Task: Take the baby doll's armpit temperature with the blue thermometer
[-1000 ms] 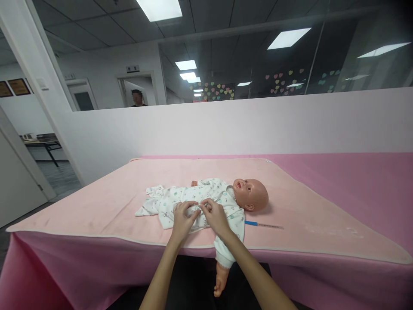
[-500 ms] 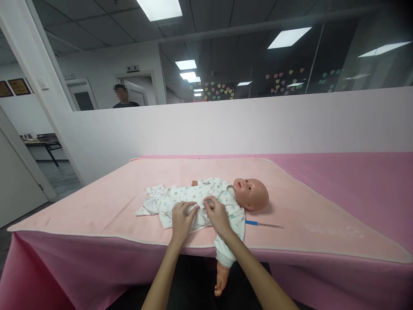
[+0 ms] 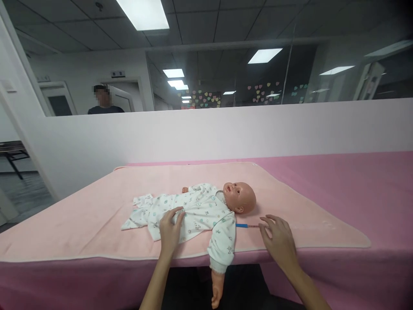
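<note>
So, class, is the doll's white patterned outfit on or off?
On: the outfit covers the torso of the doll, and the near arm emerges from its sleeve. Whether it is fully fastened, I cannot tell.

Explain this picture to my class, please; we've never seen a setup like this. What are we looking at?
There is no machine here: the two bare hands belong to a person wearing a camera on their head, which looks forward and down. A doll in patterned clothes lies face up on a peach mat, one arm hanging over the edge. The left hand is at the clothes. The right hand is at a thin stick with a blue end; whether it grips it is unclear.
</note>
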{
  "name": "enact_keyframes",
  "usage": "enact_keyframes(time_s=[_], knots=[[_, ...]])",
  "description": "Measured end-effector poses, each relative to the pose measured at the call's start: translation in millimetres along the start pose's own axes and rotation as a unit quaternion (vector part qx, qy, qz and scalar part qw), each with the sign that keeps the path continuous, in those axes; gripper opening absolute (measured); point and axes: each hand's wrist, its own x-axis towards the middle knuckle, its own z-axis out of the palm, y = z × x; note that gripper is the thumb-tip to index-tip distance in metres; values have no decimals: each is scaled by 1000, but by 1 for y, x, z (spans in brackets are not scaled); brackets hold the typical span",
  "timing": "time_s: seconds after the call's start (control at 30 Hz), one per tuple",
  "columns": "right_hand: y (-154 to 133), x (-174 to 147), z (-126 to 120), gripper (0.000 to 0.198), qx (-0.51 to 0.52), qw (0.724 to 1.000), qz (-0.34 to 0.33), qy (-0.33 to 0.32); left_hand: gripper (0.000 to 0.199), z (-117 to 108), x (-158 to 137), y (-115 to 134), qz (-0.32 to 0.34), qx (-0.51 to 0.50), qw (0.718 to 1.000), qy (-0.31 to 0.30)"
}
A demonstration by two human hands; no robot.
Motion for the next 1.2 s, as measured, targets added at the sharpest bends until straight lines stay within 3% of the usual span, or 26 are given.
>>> enact_keyframes(time_s=[0.1,0.2,0.37,0.53,0.7,0.9,1.2], knots=[[34,-6,-5,35,-60,997,-7,-54,24,0,1,0,-10,-14,1000,11],[40,-2,-14,30,-30,988,16,-150,25,-1,1,1,-25,-19,999,19],[20,43,-52,30,109,950,55,-289,26,-2,0,1,-34,-16,999,28],[-18,103,-89,26,141,935,34,-323,25,-1,0,1,-37,-19,999,25],[-40,116,-84,26,125,933,42,-334,24,0,1,0,-37,-15,999,20],[-21,108,-78,30,105,921,100,-361,23,0,2,-3,-33,-17,999,16],[-25,92,-70,21,121,844,159,-499,20,-1,-2,0,-42,-25,999,6]])
